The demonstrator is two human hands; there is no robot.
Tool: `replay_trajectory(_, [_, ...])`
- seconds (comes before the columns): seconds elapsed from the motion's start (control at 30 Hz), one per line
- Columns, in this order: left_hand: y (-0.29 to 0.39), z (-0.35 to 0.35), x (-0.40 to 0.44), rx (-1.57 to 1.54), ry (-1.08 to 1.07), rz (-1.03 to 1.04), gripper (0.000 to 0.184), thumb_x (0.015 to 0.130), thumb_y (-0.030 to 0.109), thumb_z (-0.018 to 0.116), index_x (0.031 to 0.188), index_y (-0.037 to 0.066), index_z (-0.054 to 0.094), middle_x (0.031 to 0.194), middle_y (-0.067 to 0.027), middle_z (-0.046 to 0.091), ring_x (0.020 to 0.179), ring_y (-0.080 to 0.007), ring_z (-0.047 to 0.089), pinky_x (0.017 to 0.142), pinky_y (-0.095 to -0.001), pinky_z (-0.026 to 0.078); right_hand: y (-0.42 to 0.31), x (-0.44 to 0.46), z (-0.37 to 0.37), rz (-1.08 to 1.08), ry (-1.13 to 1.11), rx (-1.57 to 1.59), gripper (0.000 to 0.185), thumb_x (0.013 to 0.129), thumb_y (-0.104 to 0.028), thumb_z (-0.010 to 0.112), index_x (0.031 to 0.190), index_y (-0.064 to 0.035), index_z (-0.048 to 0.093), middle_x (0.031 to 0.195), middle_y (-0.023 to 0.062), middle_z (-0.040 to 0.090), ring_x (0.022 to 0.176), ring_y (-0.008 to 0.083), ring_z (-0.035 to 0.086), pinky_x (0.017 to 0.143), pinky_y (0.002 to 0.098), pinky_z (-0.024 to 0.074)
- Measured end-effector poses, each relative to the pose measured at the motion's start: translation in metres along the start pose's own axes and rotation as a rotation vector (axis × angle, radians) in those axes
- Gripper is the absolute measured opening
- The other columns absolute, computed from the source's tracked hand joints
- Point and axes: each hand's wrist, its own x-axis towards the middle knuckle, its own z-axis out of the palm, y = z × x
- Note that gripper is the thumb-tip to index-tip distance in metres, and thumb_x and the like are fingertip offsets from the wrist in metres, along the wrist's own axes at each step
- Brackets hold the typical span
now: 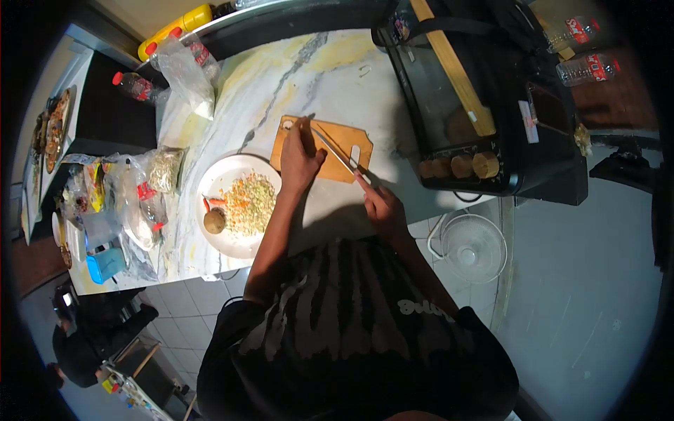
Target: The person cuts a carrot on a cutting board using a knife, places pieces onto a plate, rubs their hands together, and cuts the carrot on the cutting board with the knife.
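A wooden cutting board (pixel 337 168) lies on the marble counter. My right hand (pixel 382 207) is closed round the handle of a knife (pixel 333 149), whose blade slants up and left across the board. Over the board's left part is my left hand (pixel 300 158), its fingers bent together near the blade tip; what they hold, if anything, is hidden. A small white piece (pixel 355 154) rests on the board right of the blade. Left of my left forearm, a large white plate (pixel 217 172) bears chopped pale and orange bits (pixel 253 200), red chillies (pixel 206 203) and a round brown item (pixel 214 222).
A black oven (pixel 456 91) stands right of the board. Plastic bottles (pixel 133 85) and bags (pixel 165 168) occupy the counter's left side, with a blue container (pixel 105 264). A white mesh basket (pixel 474 245) is below the counter edge. Another person (pixel 77 351) is at lower left.
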Motion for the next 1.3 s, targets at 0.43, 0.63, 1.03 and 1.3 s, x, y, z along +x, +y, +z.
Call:
replay_trajectory(0.43, [-0.021, -0.005, -0.009, 0.038, -0.151, 0.415, 0.050, 0.070, -0.002, 0.062, 0.113, 0.018, 0.078, 0.091, -0.0090, 0.049, 0.093, -0.0277, 0.047, 0.083, -0.0378, 0.043, -0.017, -0.014, -0.009, 0.037, -0.035, -0.164, 0.055, 0.094, -0.007, 0.051, 0.144, -0.0285, 0.056, 0.089, 0.0128, 0.055, 0.083, 0.0302, 0.058, 0.077, 0.0392, 0.0512])
replay_trajectory(0.63, [-0.024, -0.004, -0.010, 0.146, -0.271, 0.359, 0.050, 0.069, 0.002, 0.063, 0.116, 0.012, 0.075, 0.091, -0.0111, 0.048, 0.093, -0.0291, 0.046, 0.085, -0.0393, 0.043, -0.022, -0.015, -0.012, 0.053, -0.136, -0.259, 0.055, 0.096, -0.008, 0.052, 0.146, -0.0299, 0.054, 0.090, 0.0137, 0.055, 0.083, 0.0316, 0.059, 0.076, 0.0402, 0.0511])
replay_trajectory(1.03, [-0.018, -0.007, -0.016, -0.063, -0.092, 0.190, 0.070, 0.076, 0.006, 0.054, 0.145, 0.007, 0.049, 0.101, -0.0175, 0.052, 0.099, -0.0370, 0.049, 0.096, -0.0455, 0.044, 0.012, -0.011, -0.016, 0.293, -0.235, 0.448, 0.052, 0.100, -0.013, 0.049, 0.152, -0.0120, 0.044, 0.076, 0.0053, 0.056, 0.063, 0.0140, 0.052, 0.065, 0.0294, 0.0456])
replay_trajectory(1.3, [-0.030, -0.002, -0.020, 0.015, -0.126, 0.378, 0.044, 0.077, 0.005, 0.059, 0.118, 0.012, 0.073, 0.112, -0.0142, 0.059, 0.102, -0.0314, 0.055, 0.093, -0.0410, 0.049, 0.008, -0.006, -0.018, 0.512, -0.390, 0.687, 0.055, 0.101, -0.015, 0.045, 0.155, -0.0107, 0.038, 0.075, 0.0013, 0.053, 0.069, 0.0101, 0.051, 0.068, 0.0263, 0.0429])
